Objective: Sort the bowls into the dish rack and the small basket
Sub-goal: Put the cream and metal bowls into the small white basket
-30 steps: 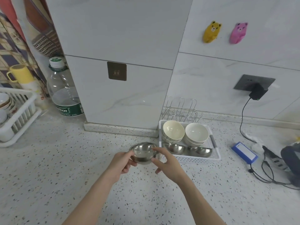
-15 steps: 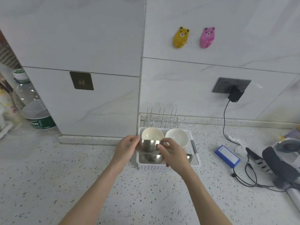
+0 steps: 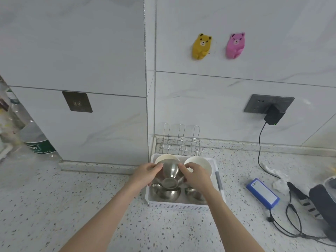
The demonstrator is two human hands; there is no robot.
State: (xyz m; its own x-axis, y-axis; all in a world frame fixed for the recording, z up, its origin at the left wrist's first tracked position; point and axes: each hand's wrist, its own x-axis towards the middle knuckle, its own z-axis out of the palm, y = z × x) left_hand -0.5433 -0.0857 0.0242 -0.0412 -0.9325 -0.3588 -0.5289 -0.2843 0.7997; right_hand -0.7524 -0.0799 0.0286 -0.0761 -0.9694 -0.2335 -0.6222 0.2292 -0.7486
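A steel bowl (image 3: 170,174) hangs tipped on its side over the white small basket (image 3: 178,206), its base facing me. My left hand (image 3: 145,174) grips its left rim and my right hand (image 3: 196,176) grips its right rim. In the basket's front row lie two more steel bowls, one at the left (image 3: 166,193) and one at the right (image 3: 194,194). Two cream bowls stand in its back row, the left one (image 3: 166,158) mostly hidden by the held bowl, the other (image 3: 199,163) partly behind my right hand.
A wire rack (image 3: 181,142) stands against the wall just behind the basket. A water bottle (image 3: 35,139) is at the far left. To the right lie a blue box (image 3: 262,195), black cables (image 3: 291,226) and a dark device (image 3: 324,202). A charger (image 3: 273,116) is plugged into the wall.
Both hands carried the steel bowl from the counter left of the basket to above it and tipped it from upright onto its side. The view swung right.
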